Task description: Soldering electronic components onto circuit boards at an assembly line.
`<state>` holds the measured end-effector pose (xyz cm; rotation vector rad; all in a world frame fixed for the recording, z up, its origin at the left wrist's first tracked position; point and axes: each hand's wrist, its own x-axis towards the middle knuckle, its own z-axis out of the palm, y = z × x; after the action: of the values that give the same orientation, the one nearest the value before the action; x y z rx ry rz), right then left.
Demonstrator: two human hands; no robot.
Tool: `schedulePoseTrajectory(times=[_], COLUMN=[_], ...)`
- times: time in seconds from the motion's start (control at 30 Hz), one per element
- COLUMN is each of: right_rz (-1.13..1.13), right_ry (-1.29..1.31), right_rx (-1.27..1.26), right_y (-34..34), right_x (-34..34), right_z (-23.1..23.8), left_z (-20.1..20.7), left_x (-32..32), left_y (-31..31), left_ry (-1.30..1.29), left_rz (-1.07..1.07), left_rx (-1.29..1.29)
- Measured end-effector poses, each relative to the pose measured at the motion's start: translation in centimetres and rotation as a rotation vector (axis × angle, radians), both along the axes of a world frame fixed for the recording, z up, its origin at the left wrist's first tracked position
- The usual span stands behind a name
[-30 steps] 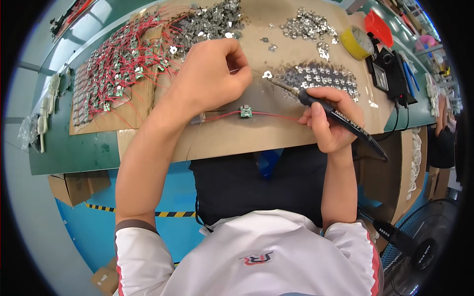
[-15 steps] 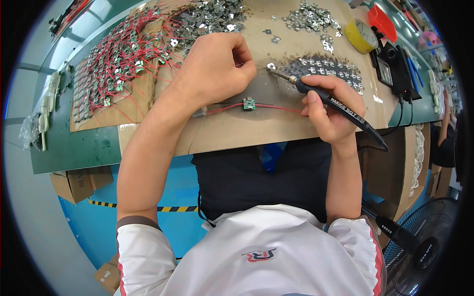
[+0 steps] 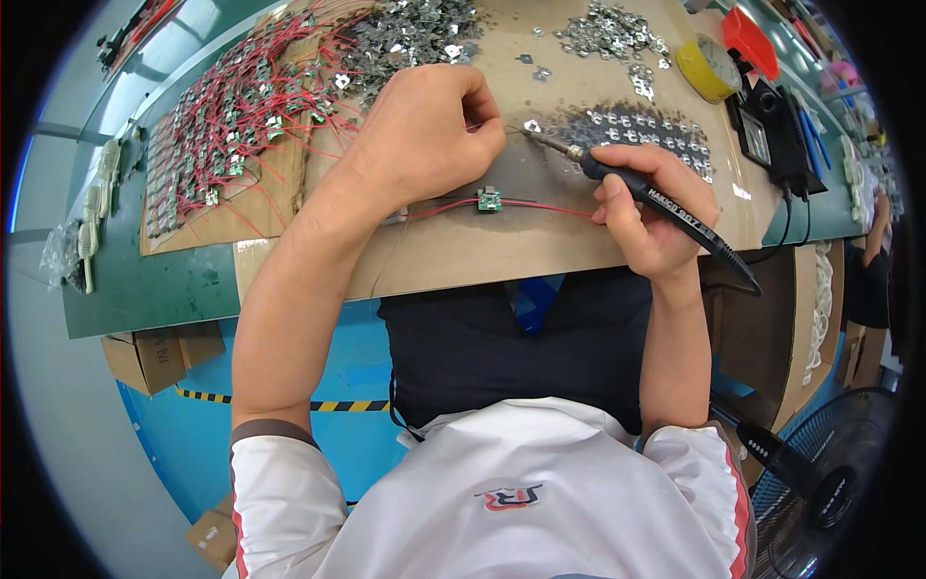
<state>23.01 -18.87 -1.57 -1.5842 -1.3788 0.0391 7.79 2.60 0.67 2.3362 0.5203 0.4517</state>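
My left hand [image 3: 424, 130] is closed, thumb against fingers, on a thin solder wire [image 3: 511, 128]. Its free end reaches toward the iron's tip, and another stretch hangs below my wrist. In my right hand [image 3: 658, 207] is a black-handled soldering iron [image 3: 632, 185], fingers wrapped round the grip. The tip points left, beside a small shiny metal tab [image 3: 532, 125]; whether they touch I cannot tell. Between my hands and nearer to me lies a small green circuit board [image 3: 489, 200]. Red wires [image 3: 550, 206] run out from both its sides, the right one ending by my right fingertips.
Many boards with red wires [image 3: 227, 135] cover the cardboard at left. Loose metal tabs [image 3: 415, 39] are heaped behind my left hand, more [image 3: 612, 39] farther right. Rows of tabs [image 3: 656, 135] lie beyond the iron. Yellow tape [image 3: 707, 69] and a black soldering station [image 3: 772, 135] stand right.
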Motion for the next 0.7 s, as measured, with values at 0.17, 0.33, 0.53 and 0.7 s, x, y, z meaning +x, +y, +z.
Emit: schedulePoseTrajectory(times=[0.17,0.33,0.53,0.7], right_rz=[0.025,-0.037,0.075,0.089], right_ry=[-0.014,0.062,-0.339,-0.308], right_rx=[0.074,0.108,0.061,0.005], right_y=[-0.1,-0.7,1.6,2.4], right_x=[0.1,-1.6,-3.8,-3.8], right_z=[-0.4,0.2,0.7,0.0], left_z=[0.1,-0.1,0.5,0.7], left_x=[-0.1,-0.5,-0.2,-0.4], left_y=[-0.1,0.6,1.4,1.8], left_ry=[-0.024,-0.055,-0.056,-0.057], left_rz=[-0.004,0.011,0.068,-0.108], left_rx=[-0.001,-0.103,-0.642,-0.648])
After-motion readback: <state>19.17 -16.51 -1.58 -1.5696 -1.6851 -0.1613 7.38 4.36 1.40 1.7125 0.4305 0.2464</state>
